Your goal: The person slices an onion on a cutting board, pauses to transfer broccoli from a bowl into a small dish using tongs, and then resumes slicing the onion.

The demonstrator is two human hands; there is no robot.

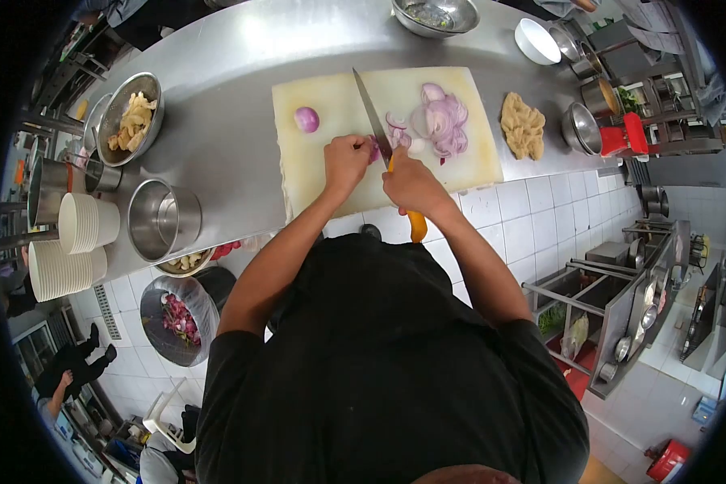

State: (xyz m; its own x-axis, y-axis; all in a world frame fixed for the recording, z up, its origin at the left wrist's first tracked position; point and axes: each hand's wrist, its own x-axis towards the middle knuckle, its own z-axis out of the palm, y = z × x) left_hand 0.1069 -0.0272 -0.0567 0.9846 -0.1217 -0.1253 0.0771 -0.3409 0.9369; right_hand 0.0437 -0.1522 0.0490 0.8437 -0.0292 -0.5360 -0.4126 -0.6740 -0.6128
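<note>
My right hand [414,184] is wrapped round the yellow handle of a long kitchen knife [369,105], whose blade points away from me over the white cutting board [315,181]. Just left of the blade, my left hand [348,164] has its fingers curled on a piece of red onion [373,149], mostly covered by the fingertips. Cut onion slices [397,134] lie against the blade's right side. Farther right on the board is a pile of sliced red onion [442,121]. A peeled onion half [306,119] rests at the board's upper left.
Left on the steel counter [218,137] stand a bowl of pale yellow pieces [135,121], a steel pot [164,219] and stacked white tubs [89,224]. A beige lump [523,127] lies right of the board. A lined bin [177,319] with onion peelings stands below the counter.
</note>
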